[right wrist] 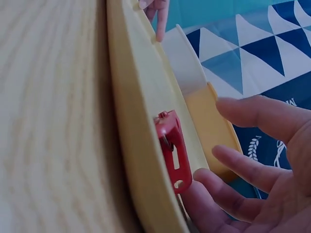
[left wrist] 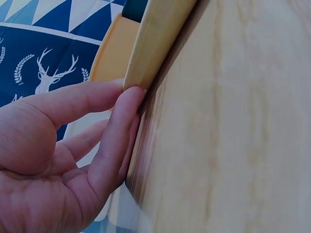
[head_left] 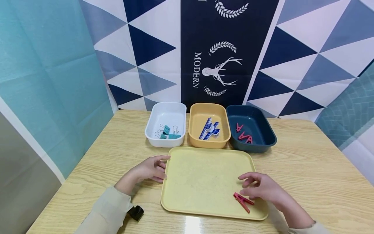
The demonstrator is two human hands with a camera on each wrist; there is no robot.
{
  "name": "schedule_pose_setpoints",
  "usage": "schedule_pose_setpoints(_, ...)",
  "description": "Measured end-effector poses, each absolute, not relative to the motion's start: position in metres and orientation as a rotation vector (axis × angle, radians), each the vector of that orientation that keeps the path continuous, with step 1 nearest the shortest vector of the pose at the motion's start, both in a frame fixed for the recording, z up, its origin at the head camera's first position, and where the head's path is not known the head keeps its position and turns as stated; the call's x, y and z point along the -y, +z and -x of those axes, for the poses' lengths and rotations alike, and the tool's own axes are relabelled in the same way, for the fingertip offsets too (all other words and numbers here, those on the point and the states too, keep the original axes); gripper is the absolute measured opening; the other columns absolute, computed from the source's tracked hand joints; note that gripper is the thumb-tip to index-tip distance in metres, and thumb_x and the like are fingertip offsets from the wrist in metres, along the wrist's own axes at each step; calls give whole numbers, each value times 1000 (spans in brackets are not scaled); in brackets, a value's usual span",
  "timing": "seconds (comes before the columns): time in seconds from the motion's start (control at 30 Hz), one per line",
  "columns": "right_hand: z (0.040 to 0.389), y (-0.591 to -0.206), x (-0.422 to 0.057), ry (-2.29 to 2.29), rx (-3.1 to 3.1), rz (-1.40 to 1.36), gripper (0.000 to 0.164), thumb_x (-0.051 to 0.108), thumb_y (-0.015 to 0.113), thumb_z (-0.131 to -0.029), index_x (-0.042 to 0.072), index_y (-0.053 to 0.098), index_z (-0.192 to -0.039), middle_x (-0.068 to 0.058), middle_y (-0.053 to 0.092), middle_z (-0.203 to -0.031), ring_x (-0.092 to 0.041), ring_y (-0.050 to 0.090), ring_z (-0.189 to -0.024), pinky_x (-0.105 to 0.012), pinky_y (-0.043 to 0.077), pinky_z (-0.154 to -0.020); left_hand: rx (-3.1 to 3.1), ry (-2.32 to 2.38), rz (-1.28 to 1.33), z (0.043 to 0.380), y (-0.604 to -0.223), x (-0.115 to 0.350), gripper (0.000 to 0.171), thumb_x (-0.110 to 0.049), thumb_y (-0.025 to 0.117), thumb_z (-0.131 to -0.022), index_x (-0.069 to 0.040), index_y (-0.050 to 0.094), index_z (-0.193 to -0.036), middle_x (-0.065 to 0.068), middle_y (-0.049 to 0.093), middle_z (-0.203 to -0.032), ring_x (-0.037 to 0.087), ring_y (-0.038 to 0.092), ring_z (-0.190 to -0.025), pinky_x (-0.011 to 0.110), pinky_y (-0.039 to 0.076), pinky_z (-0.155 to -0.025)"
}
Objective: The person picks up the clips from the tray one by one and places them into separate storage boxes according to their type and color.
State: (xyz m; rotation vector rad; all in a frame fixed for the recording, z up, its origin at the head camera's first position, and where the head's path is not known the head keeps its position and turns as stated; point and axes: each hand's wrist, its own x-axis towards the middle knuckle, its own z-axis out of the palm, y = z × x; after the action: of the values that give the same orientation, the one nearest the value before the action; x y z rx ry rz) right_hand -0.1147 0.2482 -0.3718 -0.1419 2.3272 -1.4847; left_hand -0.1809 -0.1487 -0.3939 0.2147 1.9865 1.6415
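Note:
A yellow tray [head_left: 210, 182] lies on the wooden table. One red clothespin [head_left: 243, 202] rests near the tray's front right corner; the right wrist view shows this clothespin [right wrist: 174, 150] close up, with its metal spring. Just above and beside it is my right hand [head_left: 261, 188], fingers apart and loosely bent, with nothing gripped; in the right wrist view its lower fingertips [right wrist: 201, 182] come close to the clothespin's end, and contact is unclear. At the tray's left rim, my left hand [head_left: 150, 169] touches the edge with relaxed fingertips [left wrist: 127, 94].
Behind the tray stand a white bin [head_left: 149, 128] with teal binder clips [head_left: 174, 136], a yellow-orange bin [head_left: 191, 139] with blue-and-white clips [head_left: 211, 131], and a dark blue bin [head_left: 264, 143] with red clothespins [head_left: 243, 136]. A patterned cloth [head_left: 157, 42] hangs behind the table.

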Motion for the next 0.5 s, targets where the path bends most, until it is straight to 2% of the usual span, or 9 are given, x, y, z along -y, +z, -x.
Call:
schedule_pose_setpoints(0.13,111,-374,-247,-1410,-2366,206,50,11,78,-73,-5,57,-116,-10,55,-93,-21,53,-75,-25,50,-57,-1981,1649,-226,181,-395,149,74,11,67,-77,-1,33,-142,19,45,-106,22,56,-81,38,58,-70)
schedule_pose_setpoints(0.37,107,-375,-244,-1294,-2413,310,58,8,85,-64,-2,59,-115,-10,53,-93,-23,48,-76,-23,46,-58,-1980,1652,-234,181,-396,150,74,11,67,-77,0,33,-142,18,45,-105,22,56,-81,39,58,-70)
schedule_pose_setpoints(0.5,105,-375,-242,-1226,-2466,353,53,9,86,-61,0,63,-108,-8,53,-88,-22,47,-73,-23,45,-57,-1977,1650,-238,181,-396,149,74,11,67,-77,0,33,-142,18,45,-105,21,56,-81,39,58,-70)
